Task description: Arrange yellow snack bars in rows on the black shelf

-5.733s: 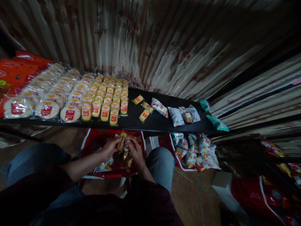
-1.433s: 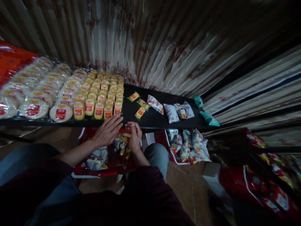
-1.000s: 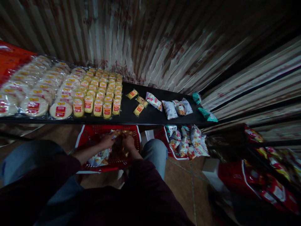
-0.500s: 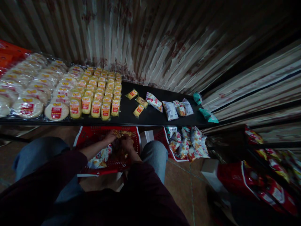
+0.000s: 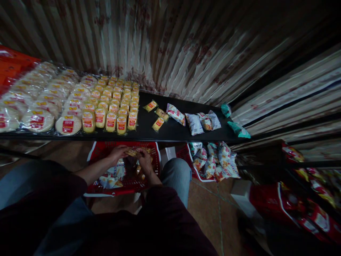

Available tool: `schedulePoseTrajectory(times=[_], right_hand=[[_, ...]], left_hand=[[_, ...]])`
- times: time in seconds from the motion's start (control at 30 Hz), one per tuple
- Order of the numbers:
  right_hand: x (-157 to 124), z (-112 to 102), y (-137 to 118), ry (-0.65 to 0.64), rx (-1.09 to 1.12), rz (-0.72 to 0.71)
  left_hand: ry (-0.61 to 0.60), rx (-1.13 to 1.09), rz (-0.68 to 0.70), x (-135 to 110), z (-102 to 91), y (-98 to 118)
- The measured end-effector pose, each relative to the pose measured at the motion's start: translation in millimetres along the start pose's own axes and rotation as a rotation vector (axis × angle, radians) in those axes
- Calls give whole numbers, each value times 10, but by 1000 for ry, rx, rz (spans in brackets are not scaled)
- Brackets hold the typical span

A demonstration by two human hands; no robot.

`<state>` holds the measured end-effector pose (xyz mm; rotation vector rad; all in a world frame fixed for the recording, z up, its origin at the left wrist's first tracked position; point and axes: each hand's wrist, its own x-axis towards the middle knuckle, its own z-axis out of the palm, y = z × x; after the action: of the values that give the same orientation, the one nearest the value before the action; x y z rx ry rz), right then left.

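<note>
Over the red basket between my knees, my left hand is closed on a small yellow snack packet. My right hand is beside it, fingers bent at the packet's right end; more yellow packets lie around and under that hand. White snack bags fill the basket's left side. On the black shelf above, several yellow-wrapped cakes stand in tight rows, with a few loose yellow packets to their right.
Round wrapped flatbreads line the shelf's left side, near an orange crate. White bags and teal bags lie on its right. A second red basket of snack bags stands beside my right knee. Pleated curtain hangs behind.
My left hand has shifted slightly left, and the yellow packet is now drawn out between both hands. My left knee has moved outward. The view has turned a little.
</note>
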<state>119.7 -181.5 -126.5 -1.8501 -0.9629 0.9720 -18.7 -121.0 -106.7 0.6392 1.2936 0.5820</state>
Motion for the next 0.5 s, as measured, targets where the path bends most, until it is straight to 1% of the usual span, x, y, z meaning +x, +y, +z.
schedulePoseTrajectory(times=[0.1, 0.23, 0.3, 0.43, 0.5], right_hand=[[-78, -16, -121, -59, 132, 3], [-165, -32, -254, -231, 261, 2], [-184, -33, -282, -290, 297, 18], [-195, -24, -282, -335, 468, 109], [-199, -23, -273, -336, 512, 113]], left_hand=[[-44, -14, -90, -102, -115, 46], [-48, 13, -174, -210, -242, 61], [-44, 33, -193, -245, -270, 57], [-55, 75, -210, -283, -270, 59], [-64, 100, -208, -296, -257, 66]])
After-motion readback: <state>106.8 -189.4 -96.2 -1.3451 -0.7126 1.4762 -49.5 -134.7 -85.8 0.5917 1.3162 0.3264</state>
